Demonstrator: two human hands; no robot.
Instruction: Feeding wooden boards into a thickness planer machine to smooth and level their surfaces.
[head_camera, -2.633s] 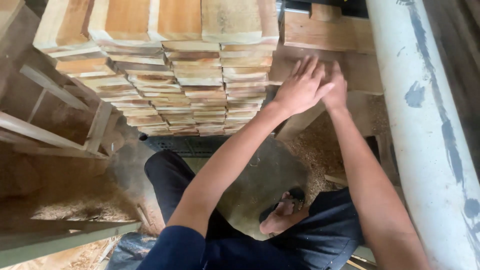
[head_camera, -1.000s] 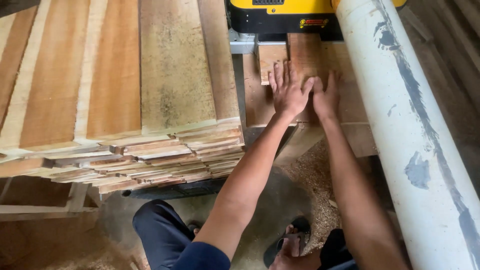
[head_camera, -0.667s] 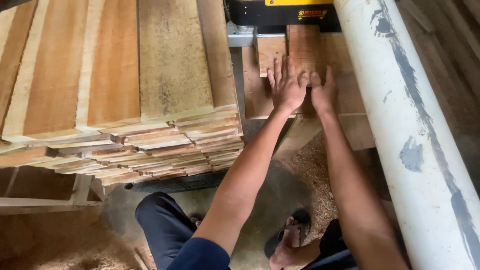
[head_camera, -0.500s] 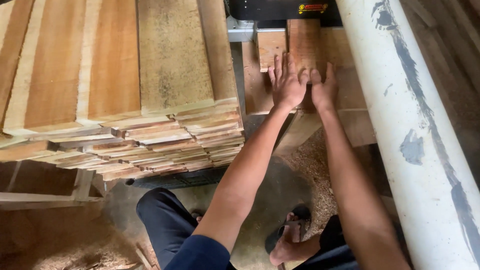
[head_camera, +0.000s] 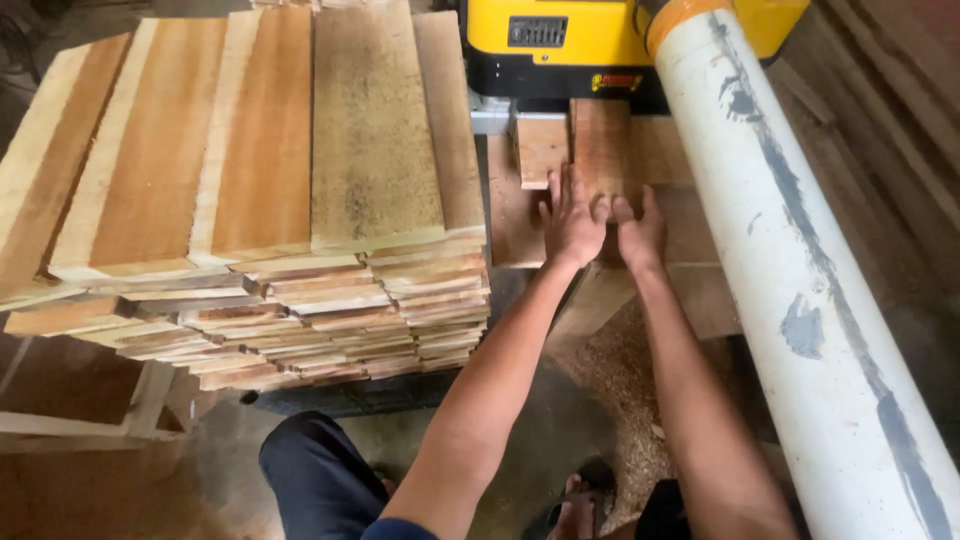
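2 hands (head_camera: 570, 222), 2 boards (head_camera: 600, 145), 1 planer (head_camera: 560, 45), perhaps 1 pipe (head_camera: 790, 270)

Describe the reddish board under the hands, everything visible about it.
The board is short, flat, reddish-brown wood with lengthwise grain. It lies on the planer table, its far end at the yellow machine's mouth, beside a paler board. The left hand and right hand press flat on its near end, fingers spread.

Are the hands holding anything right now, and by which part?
Nothing is gripped. Both the left hand and right hand lie flat, fingers open, on the near end of the wooden board at the yellow machine.
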